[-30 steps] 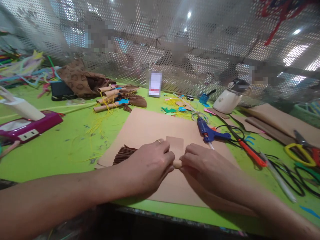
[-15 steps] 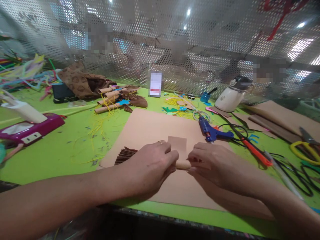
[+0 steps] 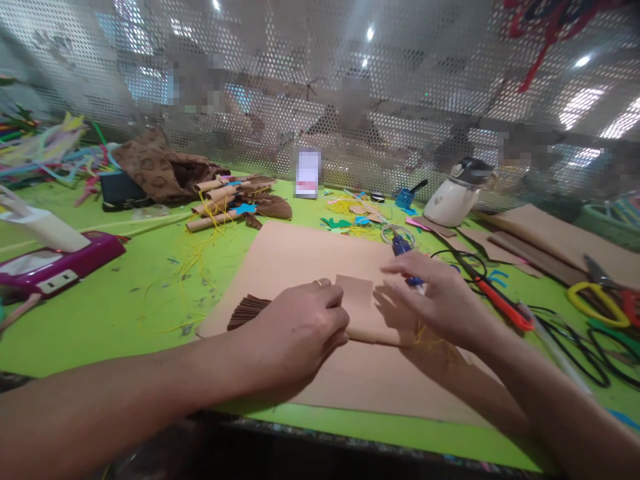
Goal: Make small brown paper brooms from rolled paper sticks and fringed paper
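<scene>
My left hand is closed around a rolled brown-paper tube, pressing it against a large sheet of tan paper. The tube's right part sticks out past my fingers. From under my left wrist a fan of pleated dark brown paper shows. Raised over the sheet, my right hand has its fingers apart and holds nothing that I can see. Just behind its fingers lies a blue glue gun, partly covered by them. A small brown paper rectangle rests on the sheet between the hands.
Paper tubes with fans and yellow strands lie at the back left, and a purple power strip at the left. At the right are a white jug, yellow-handled scissors, an orange-handled tool and black cables. A phone stands at the back.
My right hand has let go of the tube and moved up and right toward the glue gun, its fingers spreading. More of the tube is uncovered. My left hand keeps hold.
</scene>
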Demonstrator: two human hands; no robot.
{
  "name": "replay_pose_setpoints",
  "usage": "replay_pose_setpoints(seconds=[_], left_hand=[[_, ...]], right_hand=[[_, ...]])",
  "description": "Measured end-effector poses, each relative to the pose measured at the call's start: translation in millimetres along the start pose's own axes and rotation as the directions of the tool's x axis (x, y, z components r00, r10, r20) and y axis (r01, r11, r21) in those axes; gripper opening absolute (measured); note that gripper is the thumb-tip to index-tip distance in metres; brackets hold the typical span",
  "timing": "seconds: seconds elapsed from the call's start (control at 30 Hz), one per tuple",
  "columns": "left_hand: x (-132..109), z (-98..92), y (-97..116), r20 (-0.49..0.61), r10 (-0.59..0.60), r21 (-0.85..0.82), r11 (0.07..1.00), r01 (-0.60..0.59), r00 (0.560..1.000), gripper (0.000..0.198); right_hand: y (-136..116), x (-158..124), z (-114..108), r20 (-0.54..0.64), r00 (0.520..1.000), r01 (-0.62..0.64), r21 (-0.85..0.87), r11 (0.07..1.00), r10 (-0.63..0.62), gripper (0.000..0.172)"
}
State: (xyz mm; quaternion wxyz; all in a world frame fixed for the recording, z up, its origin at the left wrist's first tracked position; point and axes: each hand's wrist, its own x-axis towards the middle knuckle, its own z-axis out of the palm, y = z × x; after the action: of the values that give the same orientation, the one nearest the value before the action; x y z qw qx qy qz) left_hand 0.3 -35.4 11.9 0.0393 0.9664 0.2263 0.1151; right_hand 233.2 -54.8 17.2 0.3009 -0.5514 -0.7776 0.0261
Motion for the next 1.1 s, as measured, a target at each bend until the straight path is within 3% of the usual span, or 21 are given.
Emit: replay_pose_setpoints(seconds=[0.03,0.17,0.3,0.37,0.4,0.6,0.7,0.77,0.83,0.93,1.0,1.1], left_hand=[[0,0.8,0,-0.008,-0.008,0.005,1.000,0.008,1.000,0.025],[-1,2.7,1,-0.030,-0.032,-0.011,0.999,0.031,0.999,0.025],[0,0.9,0,-0.016,0.000,-0.018,1.000,0.000,1.000,0.026],[1,0.0,-1,-0.008,0.022,-0.005,1.000,-0.022,1.000,0.026],[1,-0.2,-2,-0.002,0.031,0.000,1.000,-0.031,1.000,0.026],[2,1.9,-4,-0.013,0.061,0.006,0.998,-0.060,0.998,0.025],[2,2.6,-3,-0.026,0.067,0.015,0.998,-0.067,0.997,0.025],[3,2.1,-3,-0.017,0.068,0.026,0.997,-0.068,0.998,0.026],[3,1.3,-4,0.003,0.069,0.038,0.997,-0.069,0.998,0.025],[2,0.4,-3,0.020,0.055,0.049,0.997,-0.056,0.998,0.025],[1,0.1,-3,0.018,0.040,0.044,0.998,-0.041,0.999,0.026],[0,-0.6,-1,0.001,-0.002,0.002,1.000,0.002,1.000,0.028]], right_hand=[[-2,0,0,-0.001,1.000,-0.024,0.001,1.000,0.024,0.014],[-4,-3,4,-0.061,0.986,-0.152,0.020,0.988,0.152,0.039],[0,-2,13,-0.022,0.997,-0.070,0.110,0.991,0.073,0.013],[3,1,18,0.030,0.999,-0.042,0.115,0.992,0.039,0.037],[3,2,19,0.051,0.998,-0.051,0.096,0.994,0.046,0.041],[-8,5,19,0.201,0.966,-0.175,0.059,0.983,0.160,0.015],[-12,5,20,0.220,0.958,-0.213,0.117,0.970,0.184,0.020],[-12,5,22,0.177,0.958,-0.250,0.131,0.959,0.225,0.018],[-11,4,23,0.055,0.969,-0.245,0.149,0.958,0.239,0.015],[-15,-1,15,-0.100,0.985,-0.121,0.158,0.980,0.137,0.014],[-21,-6,5,0.025,0.999,0.023,0.136,0.990,-0.027,0.010],[-31,-13,-7,0.372,0.909,0.184,0.047,0.982,-0.188,0.009]])
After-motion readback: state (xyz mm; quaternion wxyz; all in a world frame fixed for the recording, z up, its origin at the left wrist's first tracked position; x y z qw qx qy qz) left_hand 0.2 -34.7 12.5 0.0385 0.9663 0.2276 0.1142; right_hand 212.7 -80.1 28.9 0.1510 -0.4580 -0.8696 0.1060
